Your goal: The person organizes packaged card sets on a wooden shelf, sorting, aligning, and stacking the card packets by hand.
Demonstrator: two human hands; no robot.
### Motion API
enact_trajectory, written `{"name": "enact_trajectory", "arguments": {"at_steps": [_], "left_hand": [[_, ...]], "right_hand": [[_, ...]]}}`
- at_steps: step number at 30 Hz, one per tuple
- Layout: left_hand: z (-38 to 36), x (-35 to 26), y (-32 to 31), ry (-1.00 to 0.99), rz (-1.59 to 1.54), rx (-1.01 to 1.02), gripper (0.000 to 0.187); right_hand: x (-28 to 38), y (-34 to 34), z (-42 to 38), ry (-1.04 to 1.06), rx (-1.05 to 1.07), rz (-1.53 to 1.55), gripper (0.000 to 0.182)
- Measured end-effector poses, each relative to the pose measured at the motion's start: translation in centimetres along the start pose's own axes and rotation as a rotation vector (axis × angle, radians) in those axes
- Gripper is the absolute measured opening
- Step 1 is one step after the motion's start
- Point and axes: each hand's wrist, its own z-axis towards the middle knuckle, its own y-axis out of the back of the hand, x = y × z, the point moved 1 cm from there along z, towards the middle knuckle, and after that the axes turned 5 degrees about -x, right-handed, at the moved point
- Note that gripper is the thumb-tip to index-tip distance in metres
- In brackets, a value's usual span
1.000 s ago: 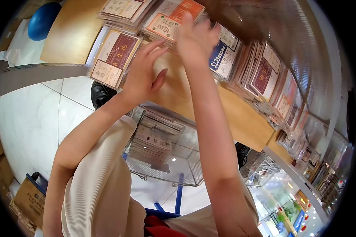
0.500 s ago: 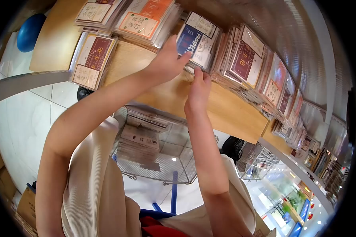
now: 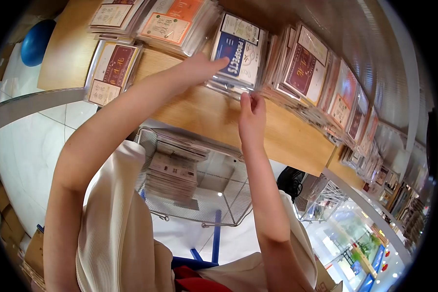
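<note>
A stack of flat, clear-wrapped packets stands before me, its top one blue and cream and marked "PROSPECTS". My left hand is at its left side, thumb laid over the blue face; the other fingers are partly hidden. Close to the near right corner of that stack is my right hand, fingers curled and pressed together. Whether they pinch a packet's edge I cannot make out. Left of the blue stack sits a pile of orange-and-cream packets; on its right are maroon-and-cream packets.
More maroon packets lie at the wooden shelf's left end. Below hangs a wire mesh basket holding stacked packets. A translucent panel rises behind on the right. A blue ball is at far left.
The blue stack now sits a little more upright and its top packet shows more fully. My left fingers have dropped from its upper left edge; my right hand has shifted slightly right and nearer me.
</note>
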Motion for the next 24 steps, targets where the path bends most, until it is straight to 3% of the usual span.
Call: {"name": "enact_trajectory", "arguments": {"at_steps": [2,5,9,11,15,17,20,22,24], "left_hand": [[-0.9,0.4,0.4,0.054,0.038,0.039,0.066],[-1.5,2.0,0.4,0.086,-0.111,0.184,0.058],[-2.6,4.6,-0.7,0.001,-0.297,0.202,0.052],[-3.3,5.5,-0.8,0.032,-0.340,0.195,0.052],[-5.8,7.1,0.5,-0.292,-0.180,0.156,0.067],[-6.3,7.0,1.4,-0.336,-0.204,0.191,0.070],[-6.9,6.3,2.8,-0.521,0.001,0.121,0.077],[-6.8,6.4,2.8,-0.662,0.044,0.055,0.079],[-6.8,6.2,2.2,-0.692,-0.082,0.030,0.083]], "right_hand": [[-1.1,0.7,-0.6,0.056,0.035,-0.029,0.039],[-0.8,2.4,-1.0,-0.051,0.208,-0.159,0.041],[-1.8,2.4,0.1,-0.112,0.034,0.049,0.045],[-1.0,2.1,0.3,-0.069,0.164,0.094,0.046],[0.7,0.9,0.4,-0.025,0.409,0.334,0.062],[1.4,1.1,0.0,0.016,0.465,0.223,0.076],[2.2,0.8,-0.7,0.126,0.437,0.080,0.096],[2.9,0.1,-0.9,0.382,0.386,0.095,0.097],[2.7,-0.6,-1.2,0.361,0.404,0.207,0.103]]}}
